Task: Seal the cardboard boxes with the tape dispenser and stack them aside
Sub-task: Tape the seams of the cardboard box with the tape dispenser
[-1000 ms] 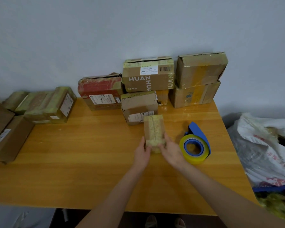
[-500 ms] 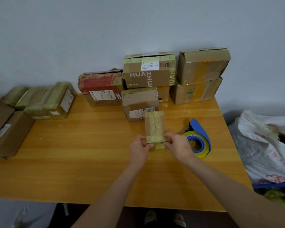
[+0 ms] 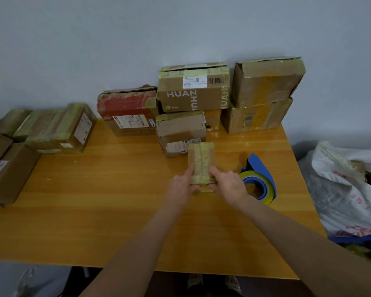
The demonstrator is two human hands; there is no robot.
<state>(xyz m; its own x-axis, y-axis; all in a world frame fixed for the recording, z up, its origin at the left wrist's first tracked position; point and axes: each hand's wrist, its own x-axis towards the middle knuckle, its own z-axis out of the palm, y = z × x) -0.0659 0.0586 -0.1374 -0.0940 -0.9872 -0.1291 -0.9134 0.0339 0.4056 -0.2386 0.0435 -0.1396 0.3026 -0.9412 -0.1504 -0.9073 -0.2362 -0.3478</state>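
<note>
A small cardboard box (image 3: 201,158) wrapped in yellowish tape lies on the wooden table (image 3: 107,206), lengthwise away from me. My left hand (image 3: 180,186) holds its near left side, the forefinger stretched along the edge. My right hand (image 3: 228,184) grips its near right corner, thumb under the front end. The blue tape dispenser (image 3: 259,179) with a yellow roll lies on the table just right of my right hand, untouched.
Taped boxes stand along the wall: a red one (image 3: 128,110), a "HUAN" box (image 3: 194,88) on a smaller box (image 3: 180,132), and two stacked at right (image 3: 263,97). More boxes (image 3: 51,127) lie at the left. A white sack (image 3: 347,185) sits beside the table's right edge.
Both hands have shifted their hold at the box's near end, from flat against it to gripping its sides. The box and the dispenser stay in place.
</note>
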